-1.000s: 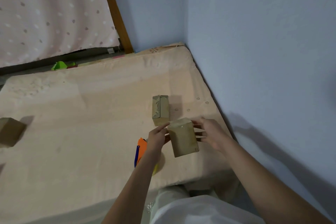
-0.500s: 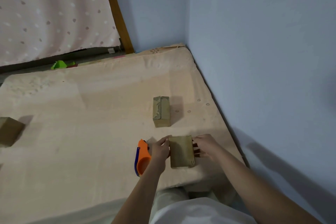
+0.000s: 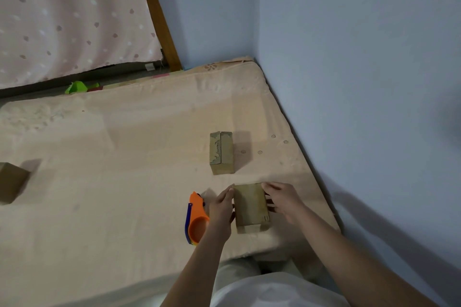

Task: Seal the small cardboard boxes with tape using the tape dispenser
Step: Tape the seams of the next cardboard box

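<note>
Head view of a person seated at the near edge of a beige mattress [image 3: 124,157] that fills the corner of a room with pale blue walls [image 3: 349,57]. A small cardboard box [image 3: 250,204] rests on the mattress close to the near edge, directly before the person. The left hand [image 3: 220,209] lies against the box's left side, fingers extended along it and fingertips reaching the far upper corner; the right hand [image 3: 283,200] lies against the right side, its fingers stretched toward the far right corner. Both hands bracket the box with nearly straight fingers — neither curls round it, and the box sits on the mattress between them.

The tape dispenser [image 3: 195,219], orange with a blue edge, lies on the mattress just beside the left hand, on its outer side; the left wrist partly covers it, and whether hand and dispenser touch cannot be told.

A second box [image 3: 222,152], its top flaps meeting in a visible seam, stands farther back on the mattress, apart from the held box and nearer the right-hand wall. A third box [image 3: 11,182] sits at the left margin of the view, partly cut off, well apart from the others.

Beyond the mattress — a dotted pink curtain [image 3: 69,15], a wooden post [image 3: 159,17] and a green object [image 3: 77,87] on the floor.
</note>
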`<state>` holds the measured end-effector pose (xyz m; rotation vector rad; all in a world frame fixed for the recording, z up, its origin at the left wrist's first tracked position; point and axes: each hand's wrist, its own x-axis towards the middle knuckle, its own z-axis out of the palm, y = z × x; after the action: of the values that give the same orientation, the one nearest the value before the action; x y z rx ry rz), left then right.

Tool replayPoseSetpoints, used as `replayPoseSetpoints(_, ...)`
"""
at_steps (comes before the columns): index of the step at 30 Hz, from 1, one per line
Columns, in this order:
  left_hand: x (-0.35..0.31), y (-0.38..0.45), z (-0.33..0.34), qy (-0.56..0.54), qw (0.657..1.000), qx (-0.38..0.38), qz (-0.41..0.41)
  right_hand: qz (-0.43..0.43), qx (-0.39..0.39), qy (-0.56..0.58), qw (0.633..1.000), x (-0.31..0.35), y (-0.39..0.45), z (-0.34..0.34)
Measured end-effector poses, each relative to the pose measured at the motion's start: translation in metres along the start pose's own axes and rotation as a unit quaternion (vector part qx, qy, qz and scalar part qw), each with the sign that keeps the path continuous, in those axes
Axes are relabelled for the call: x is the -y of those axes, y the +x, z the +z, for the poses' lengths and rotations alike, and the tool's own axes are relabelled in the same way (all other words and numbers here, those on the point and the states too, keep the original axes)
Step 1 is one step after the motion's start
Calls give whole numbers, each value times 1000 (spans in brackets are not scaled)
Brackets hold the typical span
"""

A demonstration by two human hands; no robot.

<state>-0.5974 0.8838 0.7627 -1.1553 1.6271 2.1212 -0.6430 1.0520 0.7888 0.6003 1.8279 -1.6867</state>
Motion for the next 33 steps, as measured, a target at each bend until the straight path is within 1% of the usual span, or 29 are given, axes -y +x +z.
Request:
replayPoseSetpoints(3, 1, 1, 0, 2, 1000, -18, 4, -8, -5, -7, 1000, -3, 4, 2)
replayPoseSetpoints(6, 0, 3, 4, 11, 999, -44, 6, -14, -31, -10, 999, -9, 13, 4)
replayPoseSetpoints(10, -4, 3, 13, 96, 989, -111, 35, -25, -73, -30, 997, -15, 22, 11)
replayPoseSetpoints(12, -6, 2, 16, 112, 984, -128, 43, -31, -90, -36, 995, -16, 25, 14)
replayPoseSetpoints(18, -1, 1, 11, 38, 994, -100, 20, -9, -86, -6, 996, -18, 25, 16)
replayPoseSetpoints(20, 1, 0, 11, 31, 994, -98, 20, -8, -91, -3, 996, -20, 25, 17)
replayPoseSetpoints(23, 0, -3, 15, 33, 994, -108, 11, -9, -103, -10, 995, -18, 26, 19)
replayPoseSetpoints(28, -5, -3, 20, 1, 992, -124, -30, -3, -107, 3, 994, -16, 25, 21)
replayPoseSetpoints(33, -3, -4, 18, -15, 994, -110, -11, -9, -111, -8, 994, -15, 26, 21)
